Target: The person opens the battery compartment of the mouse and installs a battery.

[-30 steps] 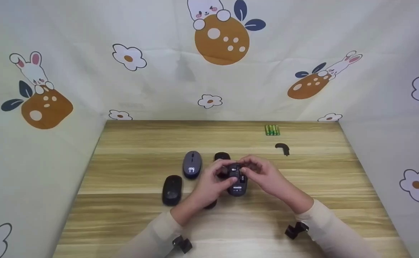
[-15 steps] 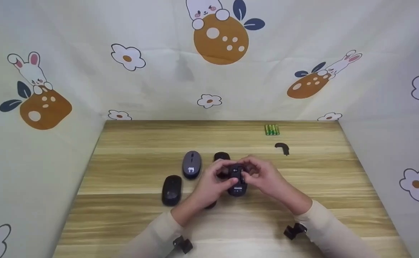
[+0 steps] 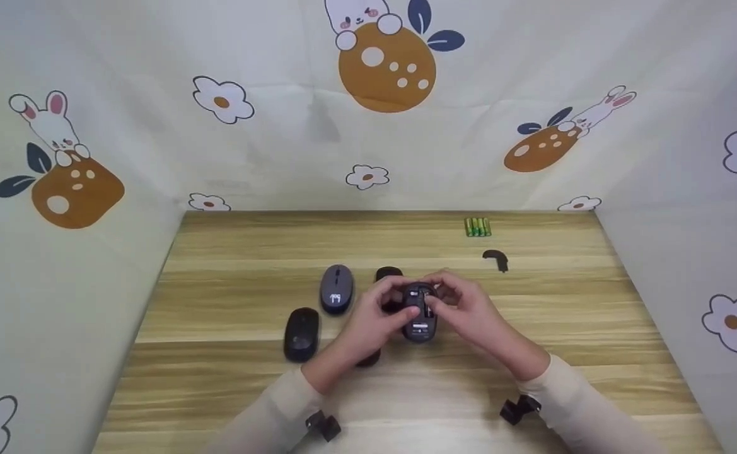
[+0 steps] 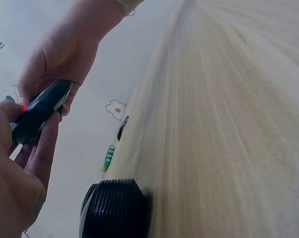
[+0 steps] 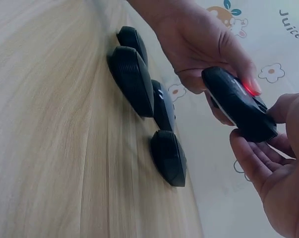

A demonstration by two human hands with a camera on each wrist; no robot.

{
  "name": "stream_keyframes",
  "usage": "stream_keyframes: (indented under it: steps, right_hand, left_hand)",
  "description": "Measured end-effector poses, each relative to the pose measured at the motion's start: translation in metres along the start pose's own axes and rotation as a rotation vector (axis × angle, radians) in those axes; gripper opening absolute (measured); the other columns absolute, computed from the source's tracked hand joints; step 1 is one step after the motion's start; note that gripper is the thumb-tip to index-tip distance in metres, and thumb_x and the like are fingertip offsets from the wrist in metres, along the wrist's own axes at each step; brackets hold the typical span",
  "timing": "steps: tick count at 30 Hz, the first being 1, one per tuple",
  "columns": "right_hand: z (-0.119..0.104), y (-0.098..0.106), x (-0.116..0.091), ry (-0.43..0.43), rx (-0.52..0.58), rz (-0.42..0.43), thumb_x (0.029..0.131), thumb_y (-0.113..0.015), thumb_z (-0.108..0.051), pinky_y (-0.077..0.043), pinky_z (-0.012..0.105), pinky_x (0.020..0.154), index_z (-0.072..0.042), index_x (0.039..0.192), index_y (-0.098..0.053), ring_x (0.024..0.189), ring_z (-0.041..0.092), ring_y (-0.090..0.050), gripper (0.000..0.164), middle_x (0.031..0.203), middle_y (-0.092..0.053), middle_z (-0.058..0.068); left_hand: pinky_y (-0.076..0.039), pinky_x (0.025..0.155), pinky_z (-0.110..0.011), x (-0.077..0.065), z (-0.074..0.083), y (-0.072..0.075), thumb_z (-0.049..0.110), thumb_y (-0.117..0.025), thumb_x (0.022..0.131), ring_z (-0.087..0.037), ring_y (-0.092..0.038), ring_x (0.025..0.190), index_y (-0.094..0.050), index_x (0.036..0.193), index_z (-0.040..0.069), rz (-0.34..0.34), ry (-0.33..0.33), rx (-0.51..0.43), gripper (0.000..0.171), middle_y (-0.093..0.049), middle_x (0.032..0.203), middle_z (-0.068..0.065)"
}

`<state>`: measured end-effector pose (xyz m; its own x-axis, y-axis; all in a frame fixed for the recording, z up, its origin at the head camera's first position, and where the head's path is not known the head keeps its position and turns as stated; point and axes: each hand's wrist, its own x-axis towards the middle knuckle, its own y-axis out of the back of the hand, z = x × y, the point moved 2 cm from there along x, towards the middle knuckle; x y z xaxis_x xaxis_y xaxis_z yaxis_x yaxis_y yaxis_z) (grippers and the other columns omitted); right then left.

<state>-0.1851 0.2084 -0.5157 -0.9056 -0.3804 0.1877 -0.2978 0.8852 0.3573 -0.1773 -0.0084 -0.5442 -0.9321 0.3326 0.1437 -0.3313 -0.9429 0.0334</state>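
A dark computer mouse [image 3: 420, 331] is held underside up above the table, with its long battery slot exposed. My left hand [image 3: 369, 320] grips its left side, the thumb lying across the underside. On the other side my right hand [image 3: 468, 309] holds the mouse, its thumb at the slot and its fingers behind the far edge. Something lighter shows inside the slot, partly covered by that thumb. In the right wrist view a red light glows on the mouse [image 5: 231, 99] beside the left thumb. Both hands also show around the mouse [image 4: 42, 111] in the left wrist view.
To the left lie a grey mouse [image 3: 336, 289] and a black mouse [image 3: 301, 335]. Another black mouse [image 3: 388, 273] and a further dark one [image 3: 369, 358] are partly hidden by the left hand. Several green batteries [image 3: 478, 227] and a curved black cover [image 3: 496, 260] lie back right.
My right thumb has moved down along the slot and then back up, uncovering part of it. The mouse has tilted slightly while both hands keep hold of it.
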Motion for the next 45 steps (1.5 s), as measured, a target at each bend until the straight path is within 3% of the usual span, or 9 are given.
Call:
stream_keyframes:
  steps: [4, 8, 15, 21, 27, 30, 34, 39, 45]
  right_hand:
    - [0.0, 0.002, -0.002, 0.108, -0.03, -0.055, 0.099, -0.083, -0.008, -0.065, 0.037, 0.096, -0.008, 0.144, -0.067, 0.098, 0.027, -0.071, 0.048, 0.13, -0.068, 0.009]
    - [0.001, 0.004, -0.005, 0.189, -0.076, -0.122, 0.092, -0.092, -0.015, -0.062, 0.037, 0.103, -0.007, 0.159, -0.054, 0.114, 0.03, -0.069, 0.077, 0.148, -0.057, 0.011]
    - [0.004, 0.007, -0.009, 0.214, -0.206, -0.22, 0.08, -0.101, -0.025, -0.053, 0.041, 0.118, -0.016, 0.175, -0.032, 0.141, 0.031, -0.056, 0.118, 0.167, -0.04, 0.012]
    - [0.008, 0.013, -0.009, 0.209, -0.209, -0.215, 0.084, -0.099, -0.021, -0.051, 0.04, 0.12, -0.013, 0.174, -0.033, 0.139, 0.03, -0.058, 0.113, 0.166, -0.041, 0.011]
    - [0.014, 0.023, -0.007, 0.181, -0.17, -0.191, 0.085, -0.098, -0.018, -0.05, 0.039, 0.119, -0.009, 0.173, -0.035, 0.137, 0.03, -0.058, 0.108, 0.165, -0.043, 0.011]
    - [0.018, 0.03, -0.006, 0.136, -0.16, -0.165, 0.082, -0.1, -0.019, -0.049, 0.037, 0.12, -0.011, 0.172, -0.038, 0.138, 0.027, -0.059, 0.109, 0.164, -0.046, 0.008]
    - [0.022, 0.04, -0.003, 0.1, -0.15, -0.135, 0.079, -0.101, -0.018, -0.049, 0.035, 0.12, -0.013, 0.171, -0.041, 0.138, 0.027, -0.06, 0.11, 0.163, -0.048, 0.007]
    - [0.026, 0.05, 0.0, 0.091, -0.15, -0.13, 0.079, -0.101, -0.017, -0.048, 0.035, 0.121, -0.01, 0.17, -0.041, 0.141, 0.03, -0.058, 0.11, 0.163, -0.048, 0.01]
    - [0.029, 0.063, 0.006, 0.085, -0.196, -0.119, 0.079, -0.102, -0.019, -0.049, 0.031, 0.119, -0.003, 0.168, -0.042, 0.139, 0.029, -0.059, 0.109, 0.163, -0.048, 0.012]
  left_hand:
    - [-0.065, 0.096, -0.041, 0.002, 0.0, 0.001, 0.011, -0.083, 0.099, -0.026, -0.073, 0.11, -0.069, 0.142, 0.012, 0.005, 0.013, -0.022, 0.045, -0.079, 0.116, -0.009]
    - [-0.068, 0.087, -0.038, 0.003, -0.001, 0.001, 0.01, -0.082, 0.1, -0.026, -0.074, 0.108, -0.067, 0.144, 0.01, 0.01, 0.016, -0.048, 0.046, -0.079, 0.114, -0.01]
    - [-0.068, 0.085, -0.037, 0.006, -0.002, 0.0, 0.011, -0.081, 0.101, -0.025, -0.076, 0.105, -0.064, 0.147, 0.009, 0.031, 0.012, -0.041, 0.049, -0.079, 0.113, -0.012]
    - [-0.067, 0.087, -0.035, 0.01, 0.001, -0.003, 0.016, -0.08, 0.103, -0.024, -0.076, 0.11, -0.063, 0.152, 0.014, 0.007, 0.025, 0.01, 0.052, -0.077, 0.122, -0.01]
    - [-0.067, 0.09, -0.038, 0.018, 0.005, -0.002, 0.02, -0.09, 0.095, -0.027, -0.072, 0.112, -0.055, 0.162, 0.02, -0.086, 0.035, 0.108, 0.075, -0.061, 0.142, -0.007]
    - [-0.063, 0.101, -0.045, 0.024, 0.007, -0.002, 0.02, -0.094, 0.09, -0.03, -0.068, 0.118, -0.046, 0.168, 0.019, -0.163, 0.025, 0.202, 0.092, -0.057, 0.151, -0.005]
    - [-0.047, 0.123, -0.051, 0.034, 0.011, -0.005, 0.022, -0.097, 0.085, -0.03, -0.055, 0.145, -0.035, 0.174, 0.018, -0.245, -0.006, 0.375, 0.108, -0.044, 0.17, -0.002]
    - [-0.037, 0.129, -0.048, 0.047, 0.017, -0.011, 0.025, -0.097, 0.086, -0.028, -0.043, 0.157, -0.033, 0.174, 0.012, -0.273, -0.051, 0.569, 0.11, -0.04, 0.173, -0.008]
    - [-0.04, 0.128, -0.043, 0.066, 0.018, -0.019, 0.026, -0.098, 0.086, -0.027, -0.047, 0.152, -0.036, 0.171, 0.01, -0.295, -0.095, 0.633, 0.107, -0.045, 0.167, -0.011]
